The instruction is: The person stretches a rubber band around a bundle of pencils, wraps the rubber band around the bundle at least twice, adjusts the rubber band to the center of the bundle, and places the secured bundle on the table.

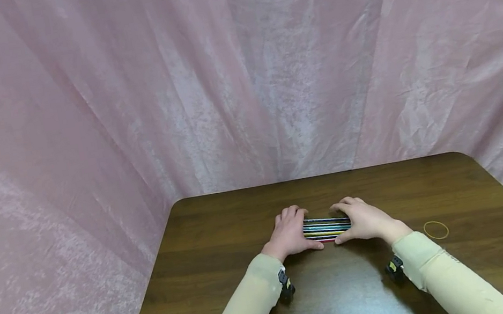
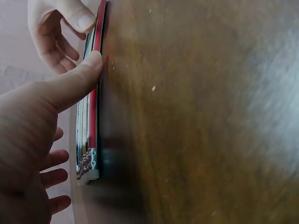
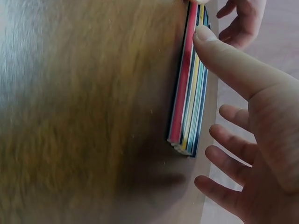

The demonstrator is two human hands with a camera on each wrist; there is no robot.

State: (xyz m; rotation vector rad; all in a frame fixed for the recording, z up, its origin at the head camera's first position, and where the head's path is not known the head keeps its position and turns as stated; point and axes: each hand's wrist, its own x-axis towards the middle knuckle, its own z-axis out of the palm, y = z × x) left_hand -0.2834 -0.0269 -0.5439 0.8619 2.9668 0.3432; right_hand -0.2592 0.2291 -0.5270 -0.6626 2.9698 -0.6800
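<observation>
Several pencils [image 1: 327, 229] lie side by side in a row on the table, a red one nearest the person. In the left wrist view their eraser ends [image 2: 88, 173] show, and the right wrist view has their flat opposite ends [image 3: 182, 148]. My left hand [image 1: 289, 232] spans the left part of the row, its thumb against the red pencil and its other fingers spread beyond the far side. My right hand [image 1: 365, 220] mirrors this on the right, thumb at the near side and loosely bent fingers apart from the pencils. Both thumbs point inward.
A thin yellow ring like a rubber band [image 1: 448, 230] lies on the wooden table [image 1: 200, 273], right of the right hand. Pink velvet curtains [image 1: 240, 82] hang behind the table's far edge and at its sides. Each wrist carries a small black camera [image 1: 286, 287].
</observation>
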